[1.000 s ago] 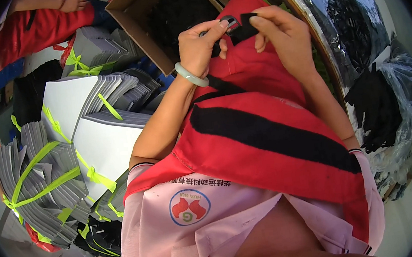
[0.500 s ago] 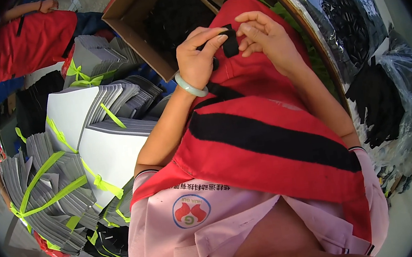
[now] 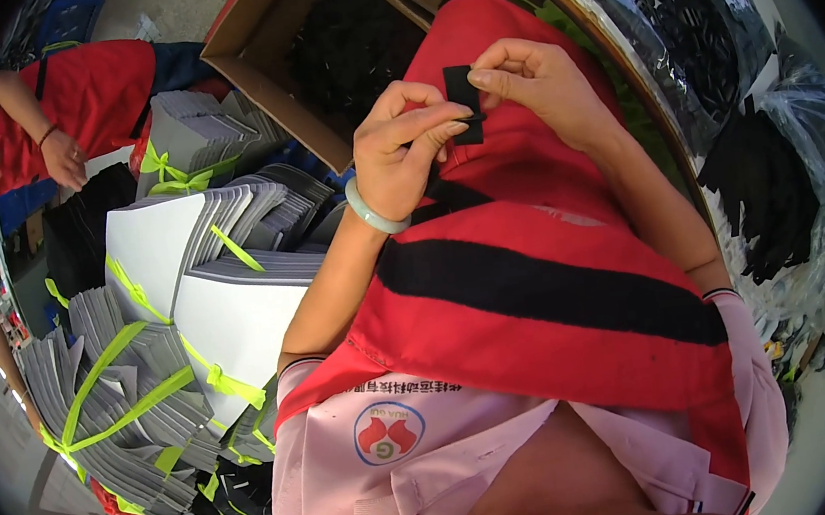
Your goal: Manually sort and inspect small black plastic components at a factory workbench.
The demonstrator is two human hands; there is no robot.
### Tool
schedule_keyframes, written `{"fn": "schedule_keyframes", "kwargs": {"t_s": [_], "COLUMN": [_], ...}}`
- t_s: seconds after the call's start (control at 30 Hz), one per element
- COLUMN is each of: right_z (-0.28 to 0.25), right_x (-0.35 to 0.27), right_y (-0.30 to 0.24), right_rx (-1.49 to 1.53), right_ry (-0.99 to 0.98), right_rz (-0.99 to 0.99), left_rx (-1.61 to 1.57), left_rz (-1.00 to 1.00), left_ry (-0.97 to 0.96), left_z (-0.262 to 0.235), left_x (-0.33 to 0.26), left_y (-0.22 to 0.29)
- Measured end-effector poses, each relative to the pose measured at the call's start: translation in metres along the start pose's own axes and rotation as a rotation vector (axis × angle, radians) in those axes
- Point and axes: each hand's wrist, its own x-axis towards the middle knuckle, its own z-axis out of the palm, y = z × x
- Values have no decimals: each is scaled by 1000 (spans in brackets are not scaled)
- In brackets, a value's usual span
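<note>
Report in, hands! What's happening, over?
Left fingers pinching small black rectangular fabric-like strip. Right fingers at its upper right edge. Red cloth apron beneath; nothing visibly in the way.

Black strip (image 3: 460,84), small, between 12 and 1 o'clock; left hand (image 3: 401,148), pale bangle (image 3: 372,208) at wrist, pinches its lower part; right hand (image 3: 548,90) touches its 1 o'clock side. Cardboard box (image 3: 264,87), open, 11 o'clock; holds black pieces (image 3: 350,48). Sheet stacks (image 3: 243,320), grey, 9 o'clock; lime ties (image 3: 235,385) bind them. Co-worker (image 3: 23,110), red apron (image 3: 108,83), 10 o'clock. Clear bag (image 3: 623,9), 2 o'clock; dark contents (image 3: 686,38) show inside. Wearer's apron (image 3: 530,230), red, black-banded, dial centre
</note>
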Motion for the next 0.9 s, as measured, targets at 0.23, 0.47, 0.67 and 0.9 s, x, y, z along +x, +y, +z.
{"fn": "schedule_keyframes", "kwargs": {"t_s": [0.23, 0.47, 0.67, 0.9], "right_z": [2, 10, 8, 29], "right_x": [-1, 1, 23, 78], "right_y": [1, -1, 20, 53], "right_rx": [24, 34, 8, -368], "right_ry": [-7, 29, 51, 181], "right_rz": [-23, -74, -26, -266], "left_rx": [-24, -84, -83, -104], "left_rz": [-8, -34, -70, -233], "left_ry": [-6, -16, 16, 573], "left_z": [-2, -5, -5, -74], "left_x": [-2, -4, -10, -1], "left_y": [0, -3, 0, -37]}}
